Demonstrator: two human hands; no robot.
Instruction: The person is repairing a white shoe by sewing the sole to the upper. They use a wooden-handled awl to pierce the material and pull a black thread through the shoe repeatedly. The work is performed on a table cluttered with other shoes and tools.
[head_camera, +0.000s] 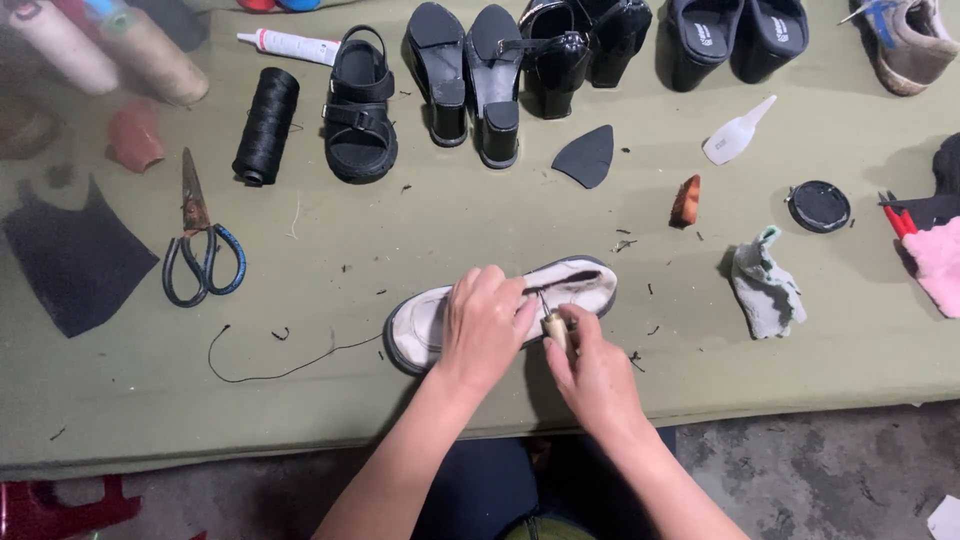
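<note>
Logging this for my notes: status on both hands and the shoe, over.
Left hand pressing down white shoe. Right hand gripping wooden-handled awl, tip at shoe's edge. Loose black thread lies left, nothing blocking.

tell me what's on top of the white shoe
The left hand lies flat across the middle of the white shoe, and the awl held in the right hand meets its opening. The part beneath the palm is covered.
</note>
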